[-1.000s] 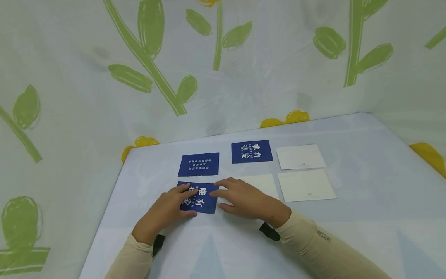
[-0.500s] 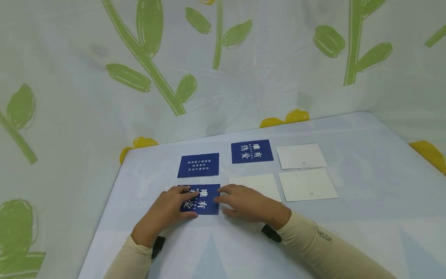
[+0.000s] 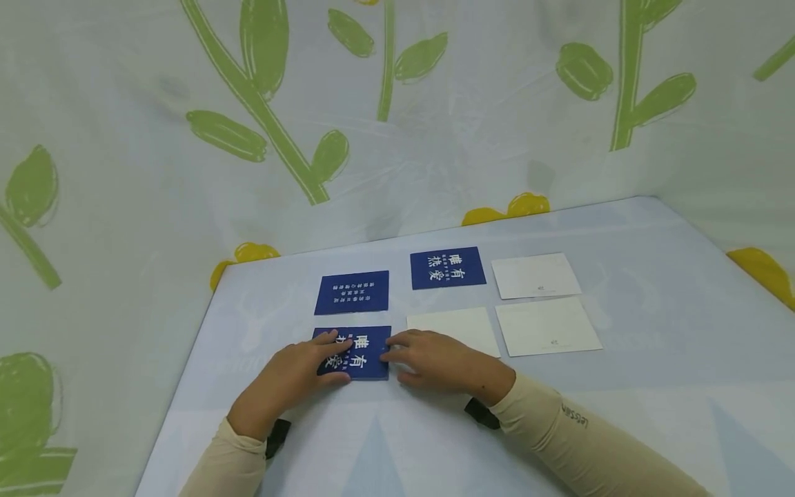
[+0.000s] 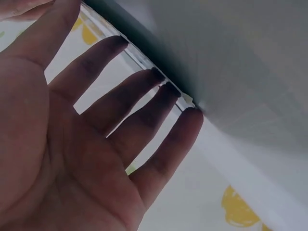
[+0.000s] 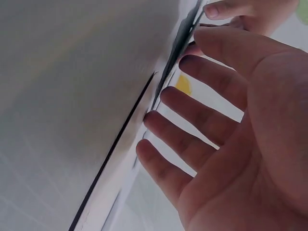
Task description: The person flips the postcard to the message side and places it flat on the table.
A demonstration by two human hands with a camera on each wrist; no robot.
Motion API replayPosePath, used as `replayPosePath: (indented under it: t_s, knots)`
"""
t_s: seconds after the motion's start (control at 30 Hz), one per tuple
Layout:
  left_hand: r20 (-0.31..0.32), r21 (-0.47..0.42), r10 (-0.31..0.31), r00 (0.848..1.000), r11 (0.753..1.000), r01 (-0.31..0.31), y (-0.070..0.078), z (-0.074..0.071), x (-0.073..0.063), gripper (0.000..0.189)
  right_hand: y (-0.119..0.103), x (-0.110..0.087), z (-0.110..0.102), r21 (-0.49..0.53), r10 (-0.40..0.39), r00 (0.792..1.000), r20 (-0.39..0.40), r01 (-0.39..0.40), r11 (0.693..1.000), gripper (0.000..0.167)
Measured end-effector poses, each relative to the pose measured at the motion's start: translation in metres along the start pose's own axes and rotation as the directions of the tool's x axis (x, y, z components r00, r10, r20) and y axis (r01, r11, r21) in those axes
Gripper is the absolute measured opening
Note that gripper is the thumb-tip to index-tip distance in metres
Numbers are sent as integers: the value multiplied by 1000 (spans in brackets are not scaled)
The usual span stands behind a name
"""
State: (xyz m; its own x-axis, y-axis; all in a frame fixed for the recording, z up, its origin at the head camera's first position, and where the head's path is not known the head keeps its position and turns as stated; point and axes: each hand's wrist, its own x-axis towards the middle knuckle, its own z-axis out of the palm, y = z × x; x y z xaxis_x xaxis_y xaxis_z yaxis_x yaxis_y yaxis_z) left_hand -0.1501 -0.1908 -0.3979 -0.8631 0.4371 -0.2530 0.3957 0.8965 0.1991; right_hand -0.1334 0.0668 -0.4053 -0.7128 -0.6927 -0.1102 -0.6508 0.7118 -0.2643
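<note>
A blue card with white characters lies flat on the table near me in the head view. My left hand rests over its left part, fingers spread, hiding some characters. At the card's right edge are the fingertips of my right hand, its fingers gently bent without a pinch. The left wrist view shows the left palm with extended fingers reaching the tabletop. In the right wrist view, the right palm has its fingers apart, and a dark card edge runs by the fingertips.
Behind the near card lies another blue card, with a further blue one to its right. Cream cards lie at right: one partly under my right hand's outline, two more beyond. A patterned curtain borders the table's back.
My right fingertips have drawn back from above the near card to its right edge. That card sits slightly closer to me and straighter. The left hand stays on it.
</note>
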Motion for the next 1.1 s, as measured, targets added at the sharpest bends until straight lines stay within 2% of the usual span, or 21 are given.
replayPosePath:
  t_s: [0.1, 0.33, 0.53, 0.93, 1.1]
  knots:
    - [13, -24, 10, 1000, 1000, -10, -2, -2, -1, 57, 0, 1, 0, -10, 2, 1000, 6, -2, 1000, 40]
    - [-1, -48, 33, 999, 998, -33, -1, -5, -4, 45, 1, 2, 4, -6, -1, 1000, -5, 1, 1000, 41]
    - [-46, -57, 56, 997, 997, -59, 1, -8, -4, 31, 1, 2, 4, 19, 8, 999, -45, -7, 1000, 42]
    - [-108, -30, 48, 993, 998, -52, 4, -14, -1, 24, 1, 5, -1, 24, 26, 989, -146, -23, 999, 35]
    - [-185, 17, 99, 978, 995, -97, 6, -12, -1, 26, 1, 6, 0, 29, 47, 982, -180, -43, 999, 31]
